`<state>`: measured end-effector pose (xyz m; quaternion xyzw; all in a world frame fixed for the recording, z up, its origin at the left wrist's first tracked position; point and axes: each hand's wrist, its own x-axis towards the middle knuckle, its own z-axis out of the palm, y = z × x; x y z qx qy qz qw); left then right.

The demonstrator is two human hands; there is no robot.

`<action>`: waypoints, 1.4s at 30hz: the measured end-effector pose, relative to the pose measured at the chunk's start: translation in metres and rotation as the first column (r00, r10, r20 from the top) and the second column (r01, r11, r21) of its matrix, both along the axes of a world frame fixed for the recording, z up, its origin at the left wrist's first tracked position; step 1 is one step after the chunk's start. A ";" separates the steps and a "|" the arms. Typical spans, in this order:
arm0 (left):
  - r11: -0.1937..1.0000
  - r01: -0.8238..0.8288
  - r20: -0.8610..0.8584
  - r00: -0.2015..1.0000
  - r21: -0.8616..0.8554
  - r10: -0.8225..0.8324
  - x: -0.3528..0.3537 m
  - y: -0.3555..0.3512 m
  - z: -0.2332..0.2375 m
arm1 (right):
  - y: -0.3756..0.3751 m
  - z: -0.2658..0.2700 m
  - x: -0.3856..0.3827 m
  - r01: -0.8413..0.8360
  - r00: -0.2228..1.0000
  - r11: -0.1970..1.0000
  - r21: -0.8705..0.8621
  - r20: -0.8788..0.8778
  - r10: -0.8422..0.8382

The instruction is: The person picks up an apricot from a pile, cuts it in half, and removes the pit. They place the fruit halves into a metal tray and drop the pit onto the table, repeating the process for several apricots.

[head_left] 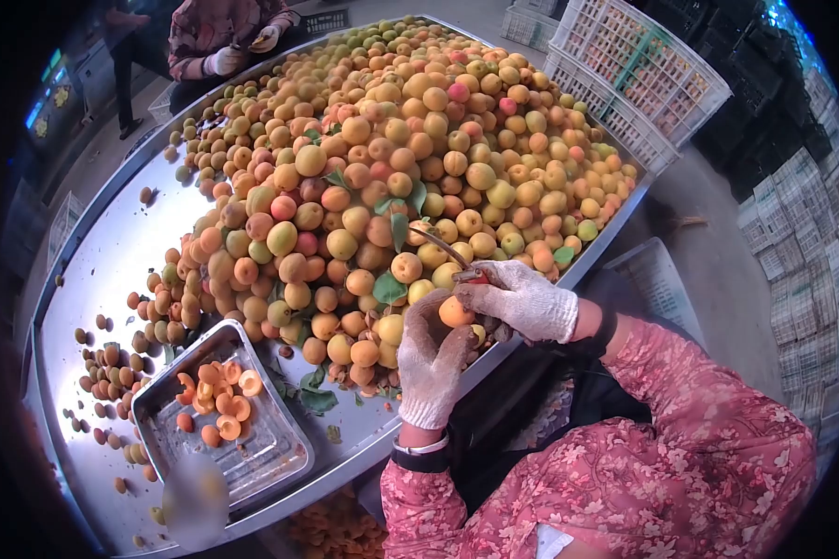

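My left hand, in a white knitted glove with stained fingers, is curled around an orange apricot at the near edge of the heap. Close beside it, my right hand, also gloved, grips a small hand tool with a red part and a thin curved metal piece; its working end is partly hidden. Loose apricots, yellow to red, are piled across the metal table, with green leaves among them. Left of my hands, a metal tray holds halved, pitted apricots.
Across the table, another person's gloved hands hold something small. White plastic crates stand at the far right, and stacked crates line the right side. A raised rim edges the table. A blurred patch covers the lower left.
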<state>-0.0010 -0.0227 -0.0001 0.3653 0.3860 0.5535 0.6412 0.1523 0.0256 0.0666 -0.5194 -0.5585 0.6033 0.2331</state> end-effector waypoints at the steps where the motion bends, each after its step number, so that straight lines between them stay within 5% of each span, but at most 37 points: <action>1: 0.999 -0.003 0.084 0.996 -0.038 0.006 -0.001 -0.001 0.001 | -0.001 0.003 -0.001 -0.001 1.000 1.000 0.000 0.000 0.001; 3: 0.999 -0.023 0.015 1.000 0.024 0.023 -0.002 0.000 -0.002 | -0.002 0.007 -0.003 0.022 0.999 0.991 -0.131 -0.037 -0.027; 8: 0.969 -0.036 -0.220 0.971 0.244 0.091 -0.002 0.001 -0.010 | 0.000 0.019 -0.005 -0.065 0.998 0.992 -0.111 -0.028 0.062; 10: 0.998 -0.006 0.008 1.000 0.066 0.005 -0.004 -0.002 -0.002 | 0.000 0.020 -0.002 -0.089 0.994 0.986 -0.143 -0.080 0.079; 14: 0.999 -0.046 0.131 0.990 0.024 0.043 -0.002 -0.001 -0.001 | 0.001 0.011 0.002 -0.085 0.991 0.984 -0.158 -0.119 0.066; 20: 1.000 -0.019 0.283 0.959 -0.015 0.023 -0.007 -0.003 -0.001 | -0.007 0.007 -0.007 -0.008 0.988 1.000 0.010 -0.152 0.009; 23: 0.998 -0.062 0.166 0.984 0.012 0.059 -0.009 -0.002 0.005 | -0.008 0.003 -0.007 -0.057 0.984 0.993 0.102 -0.164 0.074; 25: 0.997 -0.079 0.093 0.993 0.005 0.078 -0.008 -0.002 0.010 | -0.009 0.004 -0.008 -0.172 0.985 0.919 0.356 0.067 0.158; 26: 0.995 -0.097 0.019 0.995 0.000 0.097 -0.007 -0.002 0.012 | -0.008 0.009 -0.009 -0.198 0.976 0.920 0.339 0.157 0.152; 42: 0.994 -0.093 -0.018 0.995 0.050 0.094 -0.007 -0.004 0.008 | -0.001 0.011 -0.002 -0.347 0.917 0.876 0.336 0.318 0.242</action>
